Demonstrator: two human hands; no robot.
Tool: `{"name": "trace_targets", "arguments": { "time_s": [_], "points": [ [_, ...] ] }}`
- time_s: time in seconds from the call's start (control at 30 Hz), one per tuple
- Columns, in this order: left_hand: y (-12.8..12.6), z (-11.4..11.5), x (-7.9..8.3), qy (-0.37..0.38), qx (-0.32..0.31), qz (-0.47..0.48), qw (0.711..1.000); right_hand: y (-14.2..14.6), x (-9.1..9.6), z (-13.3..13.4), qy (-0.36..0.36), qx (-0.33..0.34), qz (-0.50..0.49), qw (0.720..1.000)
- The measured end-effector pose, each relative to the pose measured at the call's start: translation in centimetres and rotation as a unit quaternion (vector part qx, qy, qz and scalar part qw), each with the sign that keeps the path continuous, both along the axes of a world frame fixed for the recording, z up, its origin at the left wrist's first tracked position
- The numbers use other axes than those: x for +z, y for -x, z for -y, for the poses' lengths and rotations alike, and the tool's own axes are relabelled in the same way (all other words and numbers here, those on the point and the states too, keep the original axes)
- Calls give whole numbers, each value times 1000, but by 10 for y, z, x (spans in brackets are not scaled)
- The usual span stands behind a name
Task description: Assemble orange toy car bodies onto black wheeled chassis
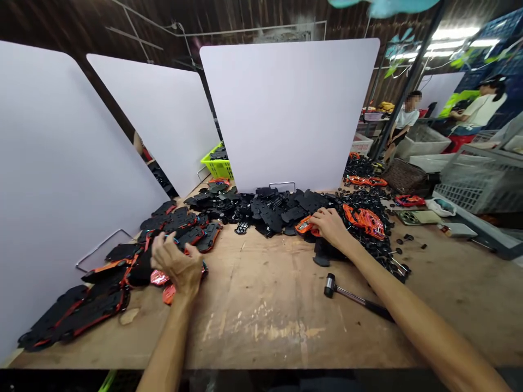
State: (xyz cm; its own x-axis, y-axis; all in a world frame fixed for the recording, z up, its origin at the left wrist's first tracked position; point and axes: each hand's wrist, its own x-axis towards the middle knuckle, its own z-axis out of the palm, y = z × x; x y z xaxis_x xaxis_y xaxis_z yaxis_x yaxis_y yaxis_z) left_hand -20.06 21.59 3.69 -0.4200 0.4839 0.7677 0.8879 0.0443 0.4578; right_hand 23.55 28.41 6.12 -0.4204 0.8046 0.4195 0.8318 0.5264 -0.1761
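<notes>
Forearms come in from the bottom of the shot, both reaching over a scuffed wooden table. Left hand is curled down over a messy heap of black-and-orange plastic parts, fingers bent and partly open, but I can't tell if it's actually gripping anything. Right hand sits further over, its fingers closed down on an orange plastic piece, and it looks like it has hold of it.

Black plastic parts are spread along the back of the table, with a pile of small round black bits and some bright orange pieces off to the right. Rubber mallet lies on the table just below the right forearm.

Only container on the table's far side is a lime green basket with black parts in it, tucked between two white divider panels. Brown woven bag sits at the right end of the table, and grey plastic crates stand beyond it. Past the panels, a seated co-worker is beside a white bin, and another co-worker is further right.
</notes>
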Motion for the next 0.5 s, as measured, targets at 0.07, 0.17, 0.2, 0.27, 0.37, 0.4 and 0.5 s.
{"name": "trace_targets", "arguments": {
  "time_s": [0.07, 0.17, 0.2, 0.27, 0.37, 0.4, 0.5],
  "points": [
    [-32, 1, -8, 30, -91, 26, 995, -1, 2, 14, -9, 24, 7, 1000],
    [-89, -11, -18, 132, -270, 64, 952, 11, -6, 53, 3, 107, 37, 994],
    [-109, -19, -18, 149, -300, 56, 940, 18, -10, 67, 9, 133, 52, 990],
    [-143, -40, -16, 180, -331, -4, 926, 31, -19, 93, 14, 153, 71, 986],
    [-170, -76, -4, 258, -369, -141, 881, 24, -25, 113, 0, 97, 20, 995],
    [-173, -87, 0, 274, -386, -163, 866, 12, -24, 116, -9, 56, -20, 998],
    [-165, -111, 14, 278, -427, -154, 847, -47, -22, 122, -29, -89, -163, 982]
  ]
}}
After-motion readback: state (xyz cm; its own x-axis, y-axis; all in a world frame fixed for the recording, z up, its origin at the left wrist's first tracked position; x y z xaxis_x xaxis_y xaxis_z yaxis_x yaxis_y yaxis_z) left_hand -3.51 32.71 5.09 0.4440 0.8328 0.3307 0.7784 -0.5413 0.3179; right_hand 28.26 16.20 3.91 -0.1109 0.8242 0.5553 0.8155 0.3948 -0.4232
